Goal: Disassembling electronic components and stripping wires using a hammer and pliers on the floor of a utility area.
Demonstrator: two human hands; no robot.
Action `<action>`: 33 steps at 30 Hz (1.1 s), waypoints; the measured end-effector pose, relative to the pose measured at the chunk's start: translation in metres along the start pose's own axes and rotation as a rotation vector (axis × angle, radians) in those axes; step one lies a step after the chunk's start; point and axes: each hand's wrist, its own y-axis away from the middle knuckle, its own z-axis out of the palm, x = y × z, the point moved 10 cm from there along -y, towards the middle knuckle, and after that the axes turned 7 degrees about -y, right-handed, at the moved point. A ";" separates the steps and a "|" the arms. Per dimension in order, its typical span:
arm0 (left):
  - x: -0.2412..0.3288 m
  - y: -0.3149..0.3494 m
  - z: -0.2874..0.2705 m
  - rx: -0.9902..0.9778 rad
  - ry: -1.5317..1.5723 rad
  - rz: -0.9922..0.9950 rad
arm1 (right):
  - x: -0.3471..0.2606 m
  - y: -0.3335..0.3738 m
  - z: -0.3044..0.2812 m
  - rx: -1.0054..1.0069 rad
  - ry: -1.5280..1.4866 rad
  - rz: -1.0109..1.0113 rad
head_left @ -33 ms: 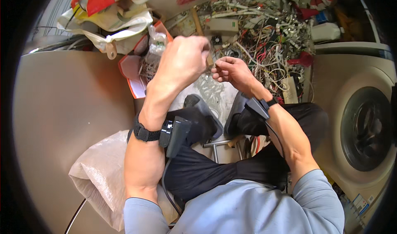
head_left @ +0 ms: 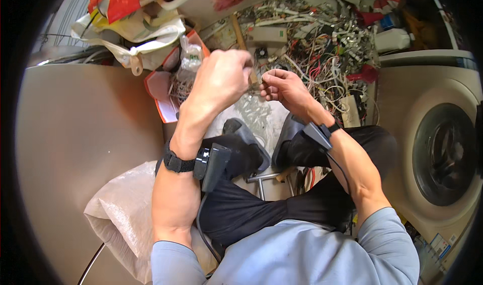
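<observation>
In front of me, my left hand (head_left: pixel 220 77) is held with its back up and its fingers curled over. Its fingertips are partly hidden, and what they hold cannot be made out. Close on its right, my right hand (head_left: pixel 286 87) has thumb and forefinger pinched together and the other fingers bent in. Anything in that pinch is too small to name. Both hands hover over a pale floor patch (head_left: pixel 254 110) strewn with small clear bits. A wooden handle or stick (head_left: pixel 239 31) lies just beyond them.
Tangled wires and scrap (head_left: pixel 322 68) heap up at the far right. An orange-edged box (head_left: pixel 160 94) with wire stands left of my hands. A white washing machine (head_left: pixel 397 91) is on the right, a large smooth panel (head_left: pixel 90 119) on the left, a woven sack (head_left: pixel 123 202) nearby.
My left hand has dropped very slightly toward me. My right hand keeps its pinch, and the whole view has shifted a little.
</observation>
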 end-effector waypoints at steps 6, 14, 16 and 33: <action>0.041 0.016 0.013 -0.265 0.405 0.038 | -0.080 0.085 0.032 -0.001 0.065 -0.266; 0.065 0.024 0.028 -0.361 0.918 -0.058 | -0.094 0.114 0.033 -0.006 0.046 -0.339; 0.062 0.022 0.026 -0.355 0.907 -0.098 | -0.095 0.113 0.036 -0.028 -0.006 -0.335; 0.064 0.011 0.050 -0.423 1.098 -0.214 | -0.144 0.158 0.044 0.071 0.822 -0.971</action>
